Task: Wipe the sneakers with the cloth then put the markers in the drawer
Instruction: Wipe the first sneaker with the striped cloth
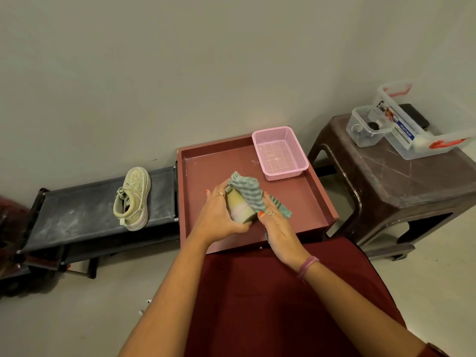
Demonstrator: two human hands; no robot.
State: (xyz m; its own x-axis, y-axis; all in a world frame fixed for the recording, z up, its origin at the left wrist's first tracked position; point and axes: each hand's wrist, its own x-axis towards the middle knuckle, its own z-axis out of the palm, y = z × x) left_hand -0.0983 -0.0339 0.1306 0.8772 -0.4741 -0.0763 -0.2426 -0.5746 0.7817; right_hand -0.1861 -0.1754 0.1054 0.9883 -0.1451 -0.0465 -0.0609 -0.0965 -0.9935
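Both forearms are reaching forward from the bottom of the view, over a dark red garment, toward the red drawer that is standing open on the floor. The left hand is gripping a sneaker from its side, fingers curled around it, and is holding it just above the drawer bottom. The right hand is pressing the striped cloth against the upper side of this sneaker; its fingers are looking rather flat, with the cloth hanging under the palm. So the hands are close together, both on the same shoe.

The sneaker is probably light and half stiff: firm at the sole, soft at the canvas, so the side grip near the sole seems the safest place. The cloth is soft and limp, and it needs the whole palm to keep it from slipping.

The second sneaker is lying on the dark rack at the left, well apart. A pink basket is sitting in the far corner of the drawer. I cannot see any markers.
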